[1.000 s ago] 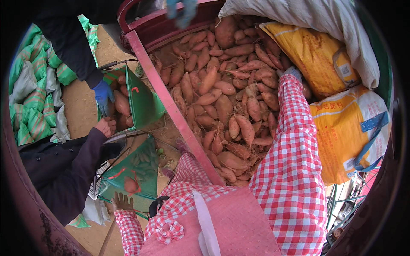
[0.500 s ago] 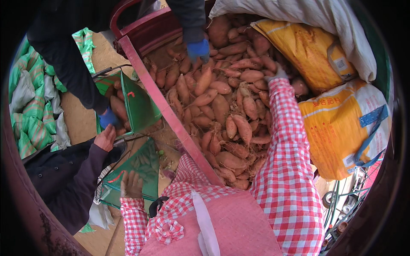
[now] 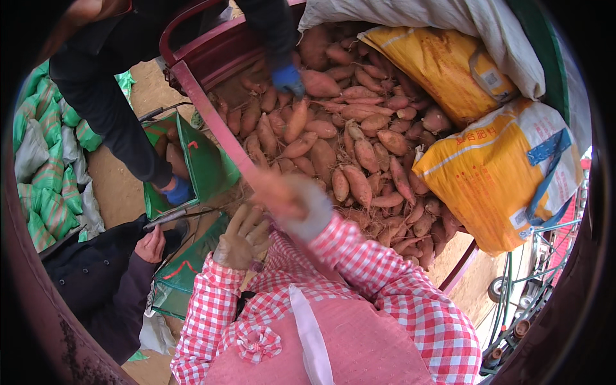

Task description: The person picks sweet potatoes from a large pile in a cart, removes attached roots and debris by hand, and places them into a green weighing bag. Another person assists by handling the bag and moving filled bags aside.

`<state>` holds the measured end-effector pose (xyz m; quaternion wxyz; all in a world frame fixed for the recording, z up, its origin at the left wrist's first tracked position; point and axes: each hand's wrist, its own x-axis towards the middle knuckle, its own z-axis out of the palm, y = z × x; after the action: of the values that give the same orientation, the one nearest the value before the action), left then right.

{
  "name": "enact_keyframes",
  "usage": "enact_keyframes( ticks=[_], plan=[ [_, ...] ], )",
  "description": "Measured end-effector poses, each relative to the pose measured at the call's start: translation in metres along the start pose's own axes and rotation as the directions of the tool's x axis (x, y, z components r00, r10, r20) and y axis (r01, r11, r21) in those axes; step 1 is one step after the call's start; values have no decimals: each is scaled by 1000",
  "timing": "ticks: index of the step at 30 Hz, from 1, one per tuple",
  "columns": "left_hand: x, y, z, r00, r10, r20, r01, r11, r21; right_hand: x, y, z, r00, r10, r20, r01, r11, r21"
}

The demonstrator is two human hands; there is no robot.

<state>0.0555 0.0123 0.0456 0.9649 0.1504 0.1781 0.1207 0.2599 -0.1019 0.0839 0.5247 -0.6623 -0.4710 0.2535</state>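
The left hand, in a tan work glove, was nearest, its fingers spread around nothing. Just beyond its fingertips, the right hand, in a pale grey glove, was closed on an elongated reddish-brown sweet potato, blurred. The tuber projected leftward from that grip, long axis slanting far-left to near-right, across the straight red metal rail.
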Motion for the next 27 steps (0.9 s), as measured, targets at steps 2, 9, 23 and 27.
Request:
enact_keyframes(
  ticks=[2,9,23,27],
  plan=[
    [7,-7,10,987,101,-128,-106,994,-33,-8,-16,24,946,-161,283,236,937,-258],
    [-68,20,-54,889,259,-378,-301,952,-56,73,75,-105,990,-31,-135,-35,886,-463],
    [-269,3,-260,318,487,-814,-115,872,476,120,180,-285,664,654,-362,-509,41,-860],
    [-242,-3,-228,247,382,-890,99,904,416,119,170,-259,716,683,-141,-202,10,-979]
  ],
)
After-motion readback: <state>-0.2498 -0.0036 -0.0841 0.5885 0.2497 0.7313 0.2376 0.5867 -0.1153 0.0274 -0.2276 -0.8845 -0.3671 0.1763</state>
